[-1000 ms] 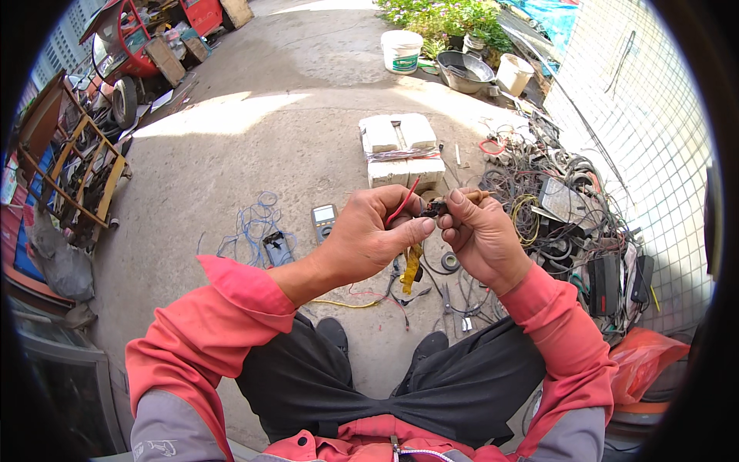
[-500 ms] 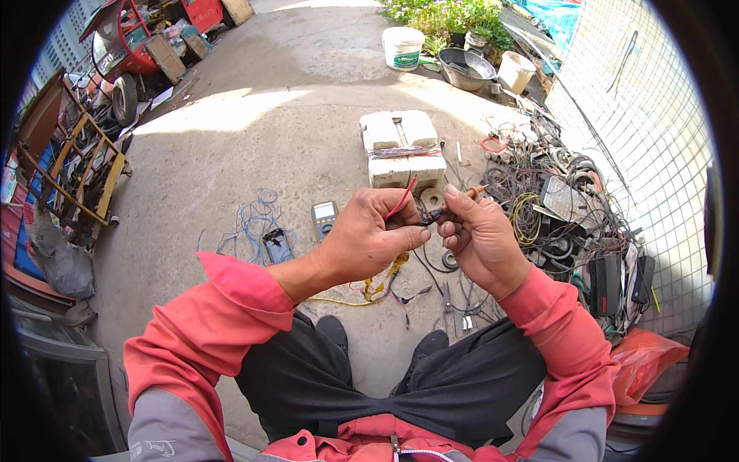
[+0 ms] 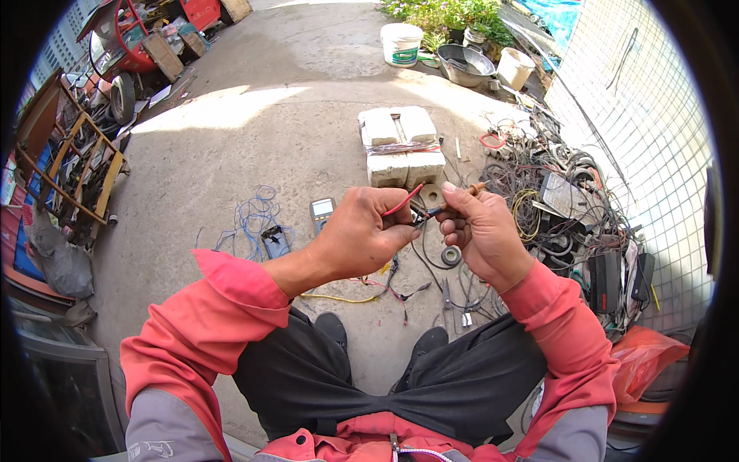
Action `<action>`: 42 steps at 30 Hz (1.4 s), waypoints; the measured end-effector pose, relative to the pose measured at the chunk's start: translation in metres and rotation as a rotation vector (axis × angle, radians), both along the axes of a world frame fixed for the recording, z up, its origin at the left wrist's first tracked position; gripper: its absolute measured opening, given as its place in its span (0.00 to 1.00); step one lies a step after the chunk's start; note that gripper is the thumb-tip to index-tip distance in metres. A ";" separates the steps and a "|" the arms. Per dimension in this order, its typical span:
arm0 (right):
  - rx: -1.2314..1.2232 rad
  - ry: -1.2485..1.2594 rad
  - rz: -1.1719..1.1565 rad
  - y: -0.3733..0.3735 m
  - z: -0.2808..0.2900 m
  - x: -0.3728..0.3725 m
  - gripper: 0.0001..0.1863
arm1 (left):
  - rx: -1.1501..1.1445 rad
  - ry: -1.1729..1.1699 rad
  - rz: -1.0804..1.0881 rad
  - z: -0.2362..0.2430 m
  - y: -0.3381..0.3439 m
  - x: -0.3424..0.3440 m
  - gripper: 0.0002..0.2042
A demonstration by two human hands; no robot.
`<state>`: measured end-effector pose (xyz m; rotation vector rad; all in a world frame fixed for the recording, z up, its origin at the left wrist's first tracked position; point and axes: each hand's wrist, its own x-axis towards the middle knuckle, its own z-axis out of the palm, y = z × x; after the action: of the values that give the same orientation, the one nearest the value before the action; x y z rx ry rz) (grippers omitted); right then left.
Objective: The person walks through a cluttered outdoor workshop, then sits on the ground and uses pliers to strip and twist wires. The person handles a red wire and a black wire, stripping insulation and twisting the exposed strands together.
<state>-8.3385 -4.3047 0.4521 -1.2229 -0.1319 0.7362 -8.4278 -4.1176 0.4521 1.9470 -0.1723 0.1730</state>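
I see left hand [image 3: 360, 232] clamped on thin red wire [image 3: 403, 202], right hand [image 3: 489, 232] on slim dark piece [image 3: 436, 211] (green-labelled round bucket [image 3: 401, 45], twelve o'clock).

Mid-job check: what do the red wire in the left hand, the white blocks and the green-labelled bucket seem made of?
Red wire in the left hand: probably smooth plastic coating, from its even colour; core unclear.
White blocks: matt, slightly grimy; perhaps foam, from their chunky rounded shape, though concrete is possible.
Green-labelled bucket: likely smooth plastic, from its even white wall.
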 end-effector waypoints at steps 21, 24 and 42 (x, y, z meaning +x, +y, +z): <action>-0.040 -0.058 0.041 -0.002 0.003 -0.001 0.10 | 0.525 -0.518 0.141 -0.001 -0.001 -0.009 0.07; 0.068 -0.077 0.090 -0.005 0.002 -0.001 0.09 | 0.424 -0.503 0.147 -0.004 0.000 -0.011 0.06; 0.144 -0.099 0.167 -0.011 0.007 0.000 0.14 | -0.178 0.015 0.007 -0.001 0.009 -0.017 0.09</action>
<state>-8.3384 -4.3152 0.4595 -1.1201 -0.3667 0.7968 -8.4445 -4.1089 0.4512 1.7719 -0.1355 0.1722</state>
